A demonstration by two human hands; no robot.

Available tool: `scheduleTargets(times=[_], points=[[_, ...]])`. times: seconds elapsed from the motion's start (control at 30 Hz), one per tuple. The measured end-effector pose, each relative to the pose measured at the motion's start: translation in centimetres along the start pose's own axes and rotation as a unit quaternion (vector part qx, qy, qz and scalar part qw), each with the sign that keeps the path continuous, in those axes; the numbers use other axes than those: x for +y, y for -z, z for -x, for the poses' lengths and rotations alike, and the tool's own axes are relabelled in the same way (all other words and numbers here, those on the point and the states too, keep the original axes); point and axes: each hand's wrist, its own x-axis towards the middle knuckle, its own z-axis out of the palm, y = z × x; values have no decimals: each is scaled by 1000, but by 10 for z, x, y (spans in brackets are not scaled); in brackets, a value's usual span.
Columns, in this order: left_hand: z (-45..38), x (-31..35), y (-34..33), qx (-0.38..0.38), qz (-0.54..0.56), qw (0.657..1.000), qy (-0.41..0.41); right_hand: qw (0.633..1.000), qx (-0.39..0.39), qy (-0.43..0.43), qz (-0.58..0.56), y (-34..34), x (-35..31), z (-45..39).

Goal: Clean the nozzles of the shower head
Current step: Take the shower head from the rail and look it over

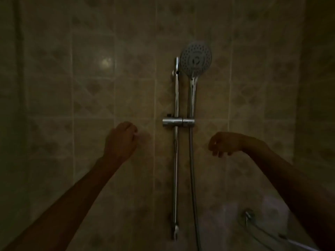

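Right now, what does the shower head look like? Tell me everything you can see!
The shower head is round and grey, with many small nozzle holes ringed around a middle button. Its shiny chrome handle points straight down into a holder clamped on the upright rail, so its face looks out into the room. A hose hangs below it. Neither hand touches it: both are lower, the left hand and the right hand on either side.

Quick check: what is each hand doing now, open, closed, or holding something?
Left hand: fingers curled near the tiled wall; too dark to tell if it holds anything.
Right hand: loosely curled, holding nothing, open.
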Motion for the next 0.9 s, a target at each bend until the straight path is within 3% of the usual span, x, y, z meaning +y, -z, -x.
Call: scheduleTargets(times=[0.1, 0.2, 0.27, 0.5, 0.7, 0.9], points=[[-32, 1, -10, 67, -25, 997, -27, 985, 156, 77, -19, 33, -6, -15], [-50, -2, -38, 30, -88, 995, -39, 953, 280, 112, -37, 54, -20, -27], [-50, -12, -69, 46, -108, 992, -35, 933, 316, 135, -110, 56, -27, -38], [-55, -31, -108, 172, -125, 976, -47, 833, 299, 301, -354, 37, -55, -74], [-57, -37, -117, 212, -133, 967, -51, 793, 293, 295, -446, 25, -63, -96], [-60, -39, -119, 218, -129, 965, -60, 787, 333, 309, -419, 35, -70, -95]])
